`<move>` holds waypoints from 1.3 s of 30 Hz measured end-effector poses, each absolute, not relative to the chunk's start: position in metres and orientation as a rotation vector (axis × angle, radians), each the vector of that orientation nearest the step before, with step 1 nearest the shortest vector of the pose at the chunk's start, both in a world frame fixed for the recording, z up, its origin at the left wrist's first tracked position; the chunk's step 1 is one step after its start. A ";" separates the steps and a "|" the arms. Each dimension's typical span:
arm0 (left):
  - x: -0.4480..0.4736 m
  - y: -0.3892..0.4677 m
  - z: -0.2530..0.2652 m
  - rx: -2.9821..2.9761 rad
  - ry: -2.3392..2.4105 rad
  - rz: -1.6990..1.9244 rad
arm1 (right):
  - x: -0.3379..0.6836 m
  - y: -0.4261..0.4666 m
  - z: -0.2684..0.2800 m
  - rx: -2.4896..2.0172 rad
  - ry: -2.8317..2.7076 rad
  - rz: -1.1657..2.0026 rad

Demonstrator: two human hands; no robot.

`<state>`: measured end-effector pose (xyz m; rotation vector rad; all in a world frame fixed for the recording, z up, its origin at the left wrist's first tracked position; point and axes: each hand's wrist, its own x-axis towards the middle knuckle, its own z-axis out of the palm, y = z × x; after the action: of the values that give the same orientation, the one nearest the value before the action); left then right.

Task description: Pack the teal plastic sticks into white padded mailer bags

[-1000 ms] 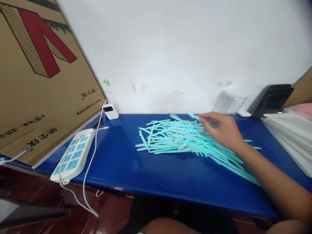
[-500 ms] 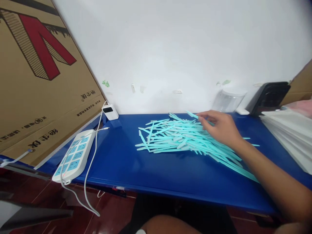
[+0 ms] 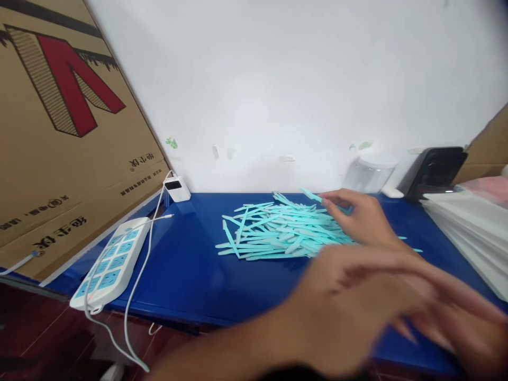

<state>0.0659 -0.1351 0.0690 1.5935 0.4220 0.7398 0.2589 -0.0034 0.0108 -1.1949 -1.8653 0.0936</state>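
Note:
A loose heap of thin turquoise plastic sticks (image 3: 278, 227), many with paler, broader ends, lies on the blue table (image 3: 190, 264). At the heap's right side my right hand (image 3: 359, 211) is closed in a pinch on one turquoise stick (image 3: 310, 194), which points up and left above the pile. My left hand (image 3: 369, 296), smeared by motion, reaches across the front of the view to the right. It passes in front of my right forearm and hides the heap's lower right part. Its fingers are too blurred to show whether they hold anything.
A white power strip (image 3: 113, 264) with cables and a small white device (image 3: 177, 189) stand on the left, by a large cardboard box (image 3: 79, 174). At right are a clear container (image 3: 371, 172), a black object (image 3: 434, 172) and a white stack (image 3: 464, 227).
My left arm has swung into view and crosses to the right, over my right forearm. My right hand keeps its pinch on the stick near the same spot. The view has shifted slightly.

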 end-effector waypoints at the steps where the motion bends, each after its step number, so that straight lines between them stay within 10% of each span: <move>1: 0.057 -0.114 0.071 1.687 0.481 0.836 | 0.258 -0.004 0.012 -1.176 -1.903 0.119; 11: -0.076 0.054 0.019 2.446 1.338 1.209 | 0.279 0.016 0.002 -1.310 -1.830 -0.060; 39: -0.085 0.046 -0.014 2.487 1.362 1.092 | 0.283 0.024 -0.016 -1.441 -1.843 0.126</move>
<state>-0.0848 0.0460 -0.0137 2.4874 1.3616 1.0919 0.2829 0.0237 -0.0158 -1.4414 -1.8433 0.1257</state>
